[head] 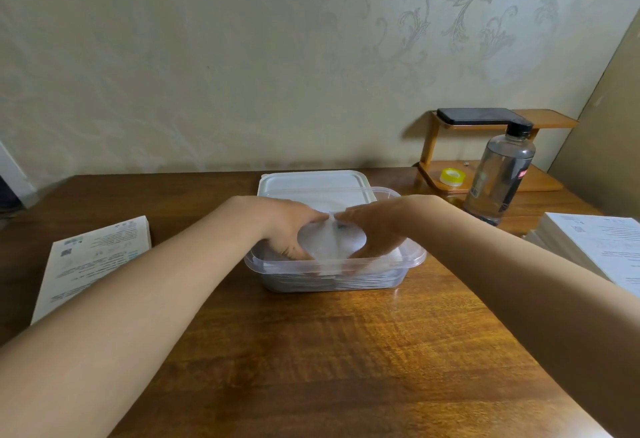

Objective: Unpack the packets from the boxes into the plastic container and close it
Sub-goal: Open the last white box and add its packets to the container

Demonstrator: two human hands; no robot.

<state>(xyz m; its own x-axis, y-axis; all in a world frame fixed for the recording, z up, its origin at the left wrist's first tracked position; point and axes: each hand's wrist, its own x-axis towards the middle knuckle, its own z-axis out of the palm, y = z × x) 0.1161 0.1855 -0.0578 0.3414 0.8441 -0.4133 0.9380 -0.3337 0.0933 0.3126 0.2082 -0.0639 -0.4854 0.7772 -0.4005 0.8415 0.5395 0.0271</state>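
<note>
Packets (332, 240) sit stacked inside the plastic container (414, 255), which stands open in the middle of the table (346, 351). From my feed I see only a pale patch of the top packet between the hands. A small dark mark on it is too blurred to read. Lower layers show only as grey bands through the container's near wall.

My left hand (287, 226) lies on the stack at the container's left side and my right hand (374, 230) at its right side. Both forefingers run fairly straight and almost meet over the container's far edge, and both thumbs splay toward its near wall. They press on the packets, released rather than grasping. The remaining fingers are hidden behind the hands.

The white lid (311, 181) lies flat just behind the container, its near edge covered by the container's rim. Left of the container lies a white box (93, 257) with illegible print. More boxes (595, 243) are stacked to the right, cut off by the frame edge. Behind and to the right of the container stands a clear bottle (498, 178), partly blocking a wooden shelf (547, 118) that holds a dark phone (474, 115) and a yellow tape roll (450, 176).
</note>
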